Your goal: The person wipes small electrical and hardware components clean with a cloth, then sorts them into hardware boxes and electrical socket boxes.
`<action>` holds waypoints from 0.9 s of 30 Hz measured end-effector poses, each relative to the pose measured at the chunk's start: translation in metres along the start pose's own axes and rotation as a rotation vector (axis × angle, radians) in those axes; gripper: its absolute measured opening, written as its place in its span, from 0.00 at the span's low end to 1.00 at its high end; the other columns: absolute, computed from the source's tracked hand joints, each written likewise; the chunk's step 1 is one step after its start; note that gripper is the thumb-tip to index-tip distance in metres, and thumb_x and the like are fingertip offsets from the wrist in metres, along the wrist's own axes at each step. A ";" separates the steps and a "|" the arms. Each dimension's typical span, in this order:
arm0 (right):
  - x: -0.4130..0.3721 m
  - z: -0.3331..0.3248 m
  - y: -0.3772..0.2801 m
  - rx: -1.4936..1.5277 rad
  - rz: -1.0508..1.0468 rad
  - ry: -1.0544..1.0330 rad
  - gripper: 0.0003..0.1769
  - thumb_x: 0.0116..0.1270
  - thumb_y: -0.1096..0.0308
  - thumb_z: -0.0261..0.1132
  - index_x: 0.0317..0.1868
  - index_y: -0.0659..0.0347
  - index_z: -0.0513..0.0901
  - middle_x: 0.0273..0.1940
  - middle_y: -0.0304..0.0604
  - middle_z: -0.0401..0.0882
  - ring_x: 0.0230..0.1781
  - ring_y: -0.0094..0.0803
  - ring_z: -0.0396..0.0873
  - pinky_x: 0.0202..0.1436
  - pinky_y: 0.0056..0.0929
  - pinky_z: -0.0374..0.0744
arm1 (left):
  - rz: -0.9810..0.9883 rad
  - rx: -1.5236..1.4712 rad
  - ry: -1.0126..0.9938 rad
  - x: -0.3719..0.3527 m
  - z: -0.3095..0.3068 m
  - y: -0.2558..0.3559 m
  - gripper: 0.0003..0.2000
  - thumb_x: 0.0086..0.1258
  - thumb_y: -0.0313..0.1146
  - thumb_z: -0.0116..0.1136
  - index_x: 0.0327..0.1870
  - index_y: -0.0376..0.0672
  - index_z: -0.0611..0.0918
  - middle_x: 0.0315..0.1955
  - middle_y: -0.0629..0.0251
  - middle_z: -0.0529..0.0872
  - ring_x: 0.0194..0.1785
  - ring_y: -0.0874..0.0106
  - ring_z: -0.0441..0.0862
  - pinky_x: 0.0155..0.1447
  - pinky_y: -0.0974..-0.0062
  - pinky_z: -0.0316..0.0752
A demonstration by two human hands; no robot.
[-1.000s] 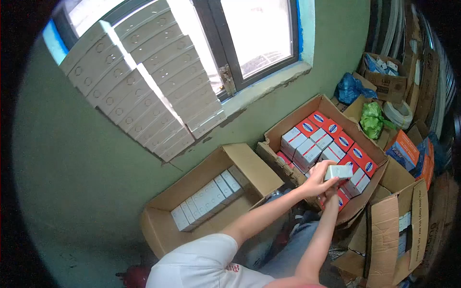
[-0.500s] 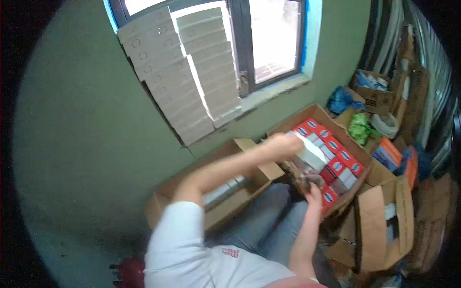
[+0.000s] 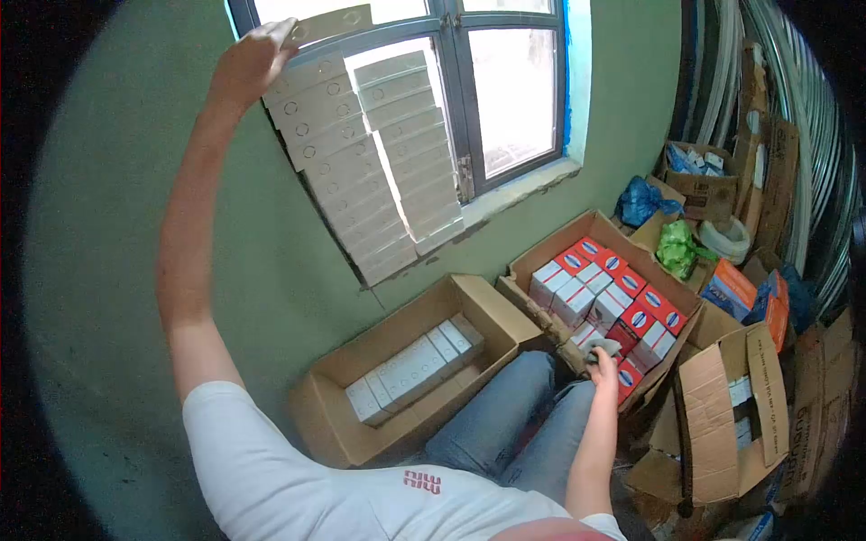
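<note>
High at the upper left, my left hand (image 3: 248, 68) is closed on the end of a flat off-white strip (image 3: 336, 23) with ring marks. The strip is above overlapping columns of similar ring-marked pieces (image 3: 347, 167) in front of the window. My right hand (image 3: 603, 365) is low, at the near edge of an open carton (image 3: 541, 311) of red and white boxes (image 3: 636, 284). Its fingers are closed around a small greyish thing (image 3: 599, 345) whose kind I cannot make out.
A long open carton (image 3: 329, 446) with a row of small white boxes (image 3: 417, 368) sits left of my legs. To the right stand another open carton (image 3: 713, 433), a green bag (image 3: 677, 248), a blue bag (image 3: 640, 200) and long pale pipes (image 3: 812, 135) against the wall.
My left hand has moved from over the red and white boxes up and left to the window top, now with the strip. My right hand stays by the carton with the greyish thing.
</note>
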State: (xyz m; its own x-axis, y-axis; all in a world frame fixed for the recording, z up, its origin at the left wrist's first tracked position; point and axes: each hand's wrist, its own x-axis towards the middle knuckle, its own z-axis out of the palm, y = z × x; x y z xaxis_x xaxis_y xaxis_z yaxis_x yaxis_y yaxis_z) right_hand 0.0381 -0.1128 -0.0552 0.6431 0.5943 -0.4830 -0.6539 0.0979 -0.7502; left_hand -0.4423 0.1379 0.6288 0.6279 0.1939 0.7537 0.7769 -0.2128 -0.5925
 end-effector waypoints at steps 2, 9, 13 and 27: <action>0.002 -0.006 -0.001 -0.003 -0.016 -0.028 0.11 0.58 0.73 0.66 0.42 0.58 0.80 0.38 0.42 0.79 0.39 0.37 0.79 0.35 0.43 0.77 | -0.009 0.143 -0.105 -0.008 0.006 -0.008 0.20 0.69 0.40 0.57 0.61 0.46 0.76 0.52 0.59 0.83 0.55 0.64 0.81 0.65 0.60 0.72; 0.002 -0.019 -0.013 -0.036 0.054 -0.097 0.18 0.58 0.67 0.71 0.48 0.51 0.77 0.43 0.38 0.79 0.45 0.35 0.77 0.41 0.44 0.76 | -0.118 0.370 -0.373 -0.017 -0.024 -0.001 0.22 0.68 0.44 0.58 0.63 0.50 0.76 0.56 0.66 0.80 0.65 0.68 0.70 0.74 0.54 0.56; -0.007 -0.018 -0.019 -0.030 0.077 -0.086 0.22 0.61 0.61 0.71 0.54 0.49 0.74 0.49 0.38 0.77 0.48 0.37 0.76 0.45 0.48 0.76 | -0.037 0.541 -0.170 -0.028 -0.009 -0.006 0.22 0.69 0.44 0.57 0.63 0.50 0.75 0.59 0.68 0.78 0.68 0.68 0.67 0.74 0.55 0.55; -0.001 -0.050 -0.034 0.118 0.173 -0.160 0.23 0.63 0.84 0.56 0.58 0.58 0.71 0.56 0.49 0.73 0.59 0.45 0.71 0.61 0.51 0.76 | 0.157 -2.046 0.089 -0.225 -0.174 0.226 0.07 0.59 0.36 0.64 0.38 0.50 0.83 0.18 0.72 0.78 0.18 0.80 0.71 0.19 0.85 0.57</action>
State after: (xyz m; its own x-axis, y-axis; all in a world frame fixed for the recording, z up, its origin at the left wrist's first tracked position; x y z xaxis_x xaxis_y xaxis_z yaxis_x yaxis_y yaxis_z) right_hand 0.0797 -0.1562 -0.0519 0.4526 0.7278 -0.5153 -0.7966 0.0702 -0.6004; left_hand -0.4160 -0.1209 0.3746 0.6176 0.0474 0.7851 -0.4808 -0.7672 0.4246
